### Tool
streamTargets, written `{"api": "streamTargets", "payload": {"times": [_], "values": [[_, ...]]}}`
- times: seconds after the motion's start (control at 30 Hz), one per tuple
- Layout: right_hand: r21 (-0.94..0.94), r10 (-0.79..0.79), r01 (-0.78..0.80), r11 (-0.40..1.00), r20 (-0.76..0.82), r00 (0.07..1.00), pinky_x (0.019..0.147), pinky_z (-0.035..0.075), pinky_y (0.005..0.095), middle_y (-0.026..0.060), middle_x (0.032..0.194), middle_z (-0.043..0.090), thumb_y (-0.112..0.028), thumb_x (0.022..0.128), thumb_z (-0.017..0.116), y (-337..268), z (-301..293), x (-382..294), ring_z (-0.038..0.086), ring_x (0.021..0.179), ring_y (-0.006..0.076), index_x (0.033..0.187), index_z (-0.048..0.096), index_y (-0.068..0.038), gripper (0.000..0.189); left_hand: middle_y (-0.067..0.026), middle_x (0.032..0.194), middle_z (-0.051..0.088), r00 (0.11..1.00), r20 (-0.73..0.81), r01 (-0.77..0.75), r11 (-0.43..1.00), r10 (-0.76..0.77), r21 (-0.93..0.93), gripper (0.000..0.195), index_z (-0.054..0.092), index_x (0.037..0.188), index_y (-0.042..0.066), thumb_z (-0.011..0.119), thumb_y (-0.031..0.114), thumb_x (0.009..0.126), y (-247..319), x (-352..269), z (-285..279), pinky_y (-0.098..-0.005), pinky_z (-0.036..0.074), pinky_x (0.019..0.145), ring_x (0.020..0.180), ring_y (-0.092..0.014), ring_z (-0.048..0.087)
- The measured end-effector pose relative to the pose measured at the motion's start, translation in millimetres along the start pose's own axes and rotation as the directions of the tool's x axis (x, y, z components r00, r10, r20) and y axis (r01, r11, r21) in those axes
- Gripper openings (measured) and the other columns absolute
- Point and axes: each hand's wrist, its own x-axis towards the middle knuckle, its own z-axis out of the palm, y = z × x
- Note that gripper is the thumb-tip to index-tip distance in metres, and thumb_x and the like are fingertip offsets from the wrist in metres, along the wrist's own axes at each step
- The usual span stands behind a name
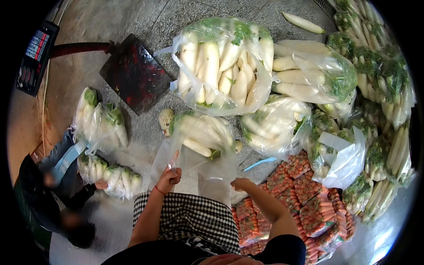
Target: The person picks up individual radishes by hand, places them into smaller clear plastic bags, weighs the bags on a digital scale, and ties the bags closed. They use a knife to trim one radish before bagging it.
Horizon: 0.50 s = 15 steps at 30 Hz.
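Note:
Before me stands a clear plastic bag of white radishes [207, 131], its mouth pulled towards me. My left hand [169, 177] grips the left edge of the bag's mouth, index finger extended along the plastic. At the right edge of the same bag, my right hand [240, 184] is closed on the film. Beyond it lies a larger open plastic bag of white radishes [228, 69]. Another bagged bunch of radishes [276, 126] rests to the right.
A platform scale [135, 74] with a keypad display [36, 58] is at upper left. A person [49, 195] sits at left, a hand on bagged radishes [112, 177]. Bagged carrots [291, 202] are stacked at lower right; more bagged radishes [381, 82] line the right. A loose radish [303, 22] lies beyond.

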Motion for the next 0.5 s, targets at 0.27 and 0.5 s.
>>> {"api": "streamTargets", "payload": {"times": [0.27,0.5], "values": [[0.140,0.154,0.164,0.976,-0.985,-0.072,0.080,0.043,0.0468,0.0264,0.109,0.048,-0.009,0.073,0.060,-7,-312,-10,0.049,0.096,0.0413,0.114,0.046,0.001,0.044,-0.0007,0.064,0.041,0.997,0.047,0.062,0.998,-0.061,-0.013,0.081,0.009,0.145,0.023,0.048,0.002,0.077,-1,13,1,-0.0193,0.025,0.043,0.048,-0.007,0.030],[0.263,0.346,-0.255,0.930,-0.862,0.370,0.104,0.026,0.0462,0.0175,0.137,0.030,-0.058,0.052,0.076,105,-434,15,0.027,0.127,0.0373,0.119,0.054,-0.023,0.079,-0.0014,0.064,0.041,0.996,0.068,0.059,0.996,-0.054,-0.069,0.083,0.007,0.145,0.021,0.047,0.002,0.075,2,16,-10,-0.0195,0.025,0.044,0.048,-0.007,0.030]]}}
